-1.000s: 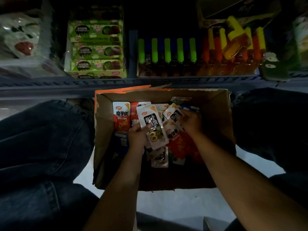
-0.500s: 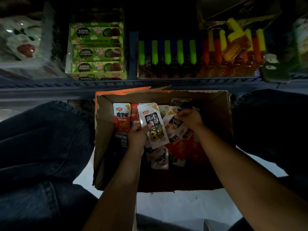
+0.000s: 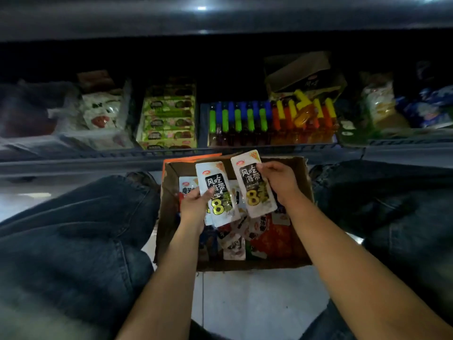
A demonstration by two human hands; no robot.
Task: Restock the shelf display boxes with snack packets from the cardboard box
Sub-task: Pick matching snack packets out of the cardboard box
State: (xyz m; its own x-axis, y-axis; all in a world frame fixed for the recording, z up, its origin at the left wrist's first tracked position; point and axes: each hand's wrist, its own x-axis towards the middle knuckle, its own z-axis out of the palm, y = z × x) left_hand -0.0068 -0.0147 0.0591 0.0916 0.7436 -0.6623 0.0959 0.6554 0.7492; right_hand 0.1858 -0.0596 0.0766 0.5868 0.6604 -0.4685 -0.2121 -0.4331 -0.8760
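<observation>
Left hand (image 3: 193, 207) perhaps hides further packets (image 3: 215, 192).

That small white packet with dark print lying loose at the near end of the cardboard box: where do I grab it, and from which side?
Probably pinch the small white packet by its near short edge, coming straight down from above. It lies flat on the pile, with the brown cardboard box wall close behind. Both hands are full: the left hand holds a stack, the right hand one packet.

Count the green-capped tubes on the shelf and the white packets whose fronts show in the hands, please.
Green-capped tubes: 5
White packets: 2, one in left hand, one in right hand
Total: 7
</observation>
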